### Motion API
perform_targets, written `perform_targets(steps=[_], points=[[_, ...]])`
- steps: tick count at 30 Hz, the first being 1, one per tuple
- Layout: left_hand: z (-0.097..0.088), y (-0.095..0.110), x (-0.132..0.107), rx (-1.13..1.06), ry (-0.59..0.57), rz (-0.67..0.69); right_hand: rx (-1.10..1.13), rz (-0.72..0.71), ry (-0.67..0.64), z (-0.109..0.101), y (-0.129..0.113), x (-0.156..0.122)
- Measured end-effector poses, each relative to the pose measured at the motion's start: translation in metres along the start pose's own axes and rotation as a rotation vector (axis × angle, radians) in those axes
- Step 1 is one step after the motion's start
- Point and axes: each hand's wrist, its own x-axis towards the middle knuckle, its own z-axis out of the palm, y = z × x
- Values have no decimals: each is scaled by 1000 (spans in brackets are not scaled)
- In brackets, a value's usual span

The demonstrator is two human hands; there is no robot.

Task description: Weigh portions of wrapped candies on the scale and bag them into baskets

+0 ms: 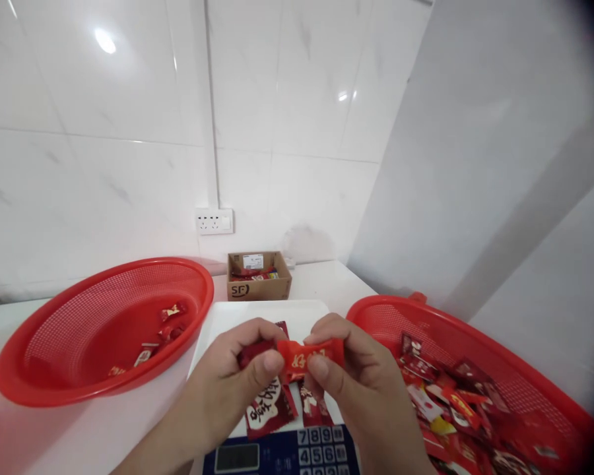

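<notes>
A small red wrapped candy [294, 361] with gold lettering is stretched between my two hands, over the white pan of a digital scale [228, 318]. My left hand [230, 376] pinches its left end between thumb and fingers. A dark red wrapper [250, 351] also shows at those fingers; whether they grip it is unclear. Thumb and fingers of my right hand [359, 376] are closed on the candy's right side. Beneath the hands, a dark red packet [270, 410] with dark writing on a cream patch lies beside another dark red packet [315, 404], both partly hidden.
At left stands a red mesh basket [44, 330] with a few wrapped sweets. Another red basket [376, 310] at right holds a heap of mixed packets. Behind the scale, a cardboard box [270, 290] contains more packets. The scale's blue keypad panel [277, 455] faces me.
</notes>
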Motion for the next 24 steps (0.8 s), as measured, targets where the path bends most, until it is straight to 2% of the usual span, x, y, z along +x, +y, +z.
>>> perform_targets(steps=[2,5,8,12,21,24], points=[[2,0,3,4,-28,-27,-9,39,-1,3,2,3],[6,-1,0,-29,48,-77,-51,64,-84,5,3,7],[8,-1,-3,-89,68,-116,-201,-50,-181,4,4,9],[10,-4,-5,-136,45,-129,-336,-214,-112,1,8,9],[11,-7,-2,-243,-61,-218,-402,-416,6,1,19,8],[11,-7,0,-323,-115,-203,-453,-462,39,0,20,8]])
